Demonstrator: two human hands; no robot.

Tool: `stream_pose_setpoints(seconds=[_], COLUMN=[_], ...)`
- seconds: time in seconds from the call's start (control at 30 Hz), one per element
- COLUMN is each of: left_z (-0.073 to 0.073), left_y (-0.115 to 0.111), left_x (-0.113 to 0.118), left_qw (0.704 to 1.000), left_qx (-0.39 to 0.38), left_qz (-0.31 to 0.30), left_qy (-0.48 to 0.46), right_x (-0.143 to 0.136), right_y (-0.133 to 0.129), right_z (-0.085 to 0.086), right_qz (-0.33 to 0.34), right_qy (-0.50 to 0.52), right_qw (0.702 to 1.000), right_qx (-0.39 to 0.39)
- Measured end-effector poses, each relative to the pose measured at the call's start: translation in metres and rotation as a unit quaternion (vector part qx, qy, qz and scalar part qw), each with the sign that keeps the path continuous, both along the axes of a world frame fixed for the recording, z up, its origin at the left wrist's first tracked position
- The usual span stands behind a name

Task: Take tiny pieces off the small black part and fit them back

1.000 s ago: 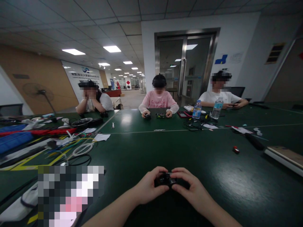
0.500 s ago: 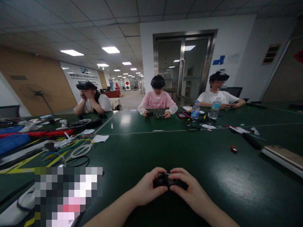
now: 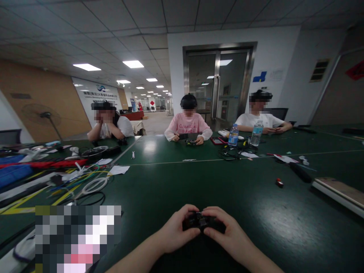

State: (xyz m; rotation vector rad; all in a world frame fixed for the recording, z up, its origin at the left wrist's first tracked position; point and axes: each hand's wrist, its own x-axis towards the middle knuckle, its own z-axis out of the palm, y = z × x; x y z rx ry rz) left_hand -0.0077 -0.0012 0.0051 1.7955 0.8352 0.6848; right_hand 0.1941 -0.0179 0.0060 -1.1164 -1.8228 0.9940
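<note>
Between my two hands, just above the near part of the dark green table [image 3: 159,189], is a small black object [image 3: 202,223] with a glossy surface and a lighter grey patch in its middle; its exact kind I cannot make out. My left hand [image 3: 175,230] is closed around its left end, thumb below and fingers above. Its right end is gripped by my right hand [image 3: 229,229] in the same way. The fingers hide much of both ends.
Tangled cables [image 3: 93,185] and a blue bin [image 3: 17,175] lie left. A red-and-white small item [image 3: 279,183] and a flat board [image 3: 338,193] are right. Bottles [image 3: 233,135] stand farther back. Three people sit opposite; the middle person [image 3: 188,125] holds dark items.
My fingers have shifted slightly on the black object, and more of its middle shows. The camera view has moved a little. The middle person's dark item has tilted.
</note>
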Motion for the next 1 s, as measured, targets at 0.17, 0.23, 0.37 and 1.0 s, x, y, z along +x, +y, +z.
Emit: stream_pose_setpoints(seconds=[0.17, 0.23, 0.37, 1.0], left_z=[0.001, 0.001, -0.001, -0.003], left_y=[0.000, 0.000, 0.001, 0.002], left_x=[-0.001, -0.001, -0.001, 0.000], left_qw=[1.000, 0.999, 0.999, 0.973], left_qx=[0.015, 0.025, 0.026, 0.146], left_qz=[0.002, 0.012, 0.027, 0.057], left_qy=[0.012, 0.029, 0.038, 0.168], right_x=[0.001, 0.001, 0.001, 0.011], right_y=[0.000, 0.001, 0.001, 0.010], right_z=[0.003, 0.003, 0.000, -0.011], right_qz=[0.001, -0.003, -0.022, -0.036], right_qy=[-0.009, -0.014, -0.025, -0.144], right_qw=[1.000, 1.000, 0.999, 0.989], right_qx=[-0.011, -0.014, -0.014, 0.008])
